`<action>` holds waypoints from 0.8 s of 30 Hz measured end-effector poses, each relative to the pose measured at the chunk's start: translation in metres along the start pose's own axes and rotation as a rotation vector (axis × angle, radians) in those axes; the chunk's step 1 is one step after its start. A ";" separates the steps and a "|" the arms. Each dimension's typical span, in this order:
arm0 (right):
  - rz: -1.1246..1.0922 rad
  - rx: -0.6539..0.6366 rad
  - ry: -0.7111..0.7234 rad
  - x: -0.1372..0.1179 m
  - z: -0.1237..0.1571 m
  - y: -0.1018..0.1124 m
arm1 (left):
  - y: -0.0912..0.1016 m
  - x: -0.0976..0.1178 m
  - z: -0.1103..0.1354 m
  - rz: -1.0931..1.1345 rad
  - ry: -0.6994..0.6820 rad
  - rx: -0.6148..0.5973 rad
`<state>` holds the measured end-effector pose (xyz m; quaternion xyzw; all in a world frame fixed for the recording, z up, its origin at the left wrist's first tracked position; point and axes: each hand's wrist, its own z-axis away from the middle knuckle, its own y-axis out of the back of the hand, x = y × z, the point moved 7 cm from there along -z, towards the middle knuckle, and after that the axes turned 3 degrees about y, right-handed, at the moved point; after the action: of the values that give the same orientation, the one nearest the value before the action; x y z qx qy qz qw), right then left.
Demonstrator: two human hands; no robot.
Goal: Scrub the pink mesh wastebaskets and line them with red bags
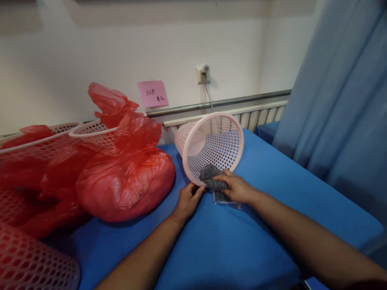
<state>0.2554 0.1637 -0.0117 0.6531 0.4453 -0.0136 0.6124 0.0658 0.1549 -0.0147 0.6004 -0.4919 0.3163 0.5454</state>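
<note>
A pink perforated plastic basket (pixel 225 127) lies tipped on its side on the blue table (pixel 272 225), its mouth facing me. A grey knitted cloth (pixel 208 173) spills from the basket's mouth onto the table. My right hand (pixel 237 187) is closed on the cloth at the rim. My left hand (pixel 187 201) sits just left of it, fingers curled and pinching the cloth's edge beside the lower rim of the basket.
A full red plastic bag (pixel 123 181) lies left of the basket, with more pink baskets (pixel 93 131) and red bags behind it. Another basket (pixel 33 262) is at the near left. A blue curtain (pixel 341 100) hangs at right; a pink note (pixel 152 93) and wall socket (pixel 203 74) are behind.
</note>
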 end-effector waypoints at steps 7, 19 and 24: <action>0.240 0.194 -0.315 0.037 0.005 0.039 | 0.020 0.011 0.003 -0.023 -0.016 0.184; -0.076 0.037 -0.048 0.010 -0.001 0.001 | 0.006 -0.006 -0.002 -0.028 -0.004 0.039; 0.226 0.237 -0.370 0.058 0.009 0.048 | 0.019 0.008 0.004 -0.040 -0.044 0.185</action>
<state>0.3236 0.1962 -0.0083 0.7523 0.2448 -0.1165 0.6004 0.0503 0.1508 -0.0012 0.6647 -0.4606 0.3361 0.4828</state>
